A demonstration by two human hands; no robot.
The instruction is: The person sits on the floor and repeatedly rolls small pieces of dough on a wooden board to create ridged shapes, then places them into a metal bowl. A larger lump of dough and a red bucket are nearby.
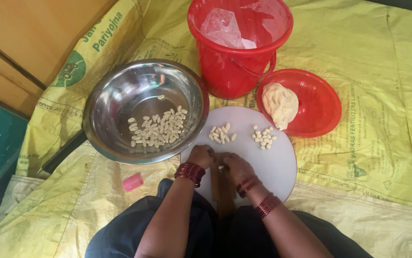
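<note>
Dough bit (221, 167) sits pinched between my two hands at the near edge of the white round board (282, 165), right over a wooden strip (221, 191) that runs back toward my lap. It is small, pale and barely shows between my fingers. I judge it soft and light, a little tacky, easy to squash out of shape, so it wants only fingertip pressure at its ends or sides.

My left hand (201, 155) is curled nearly closed, fingertips pressed in on the bit. My right hand (235, 166) is curled the same way, touching it from the other side. How much of the piece each hand actually grips, I cannot tell.

Further out on the board lie two small heaps: longish shaped pieces (221, 134) to the left and rounder pellets (263, 137) to the right, all cream-coloured and matte. A bigger lot of shaped bits (158, 128) lies in the steel bowl (115, 95), which overlaps the board's left edge. The dough lump (280, 104) rests in the red dish (318, 107) at the board's far right, with a red bucket (234, 62) behind it. A pink thing (132, 182) lies on the yellow sheet (383, 119) near my left knee.
</note>
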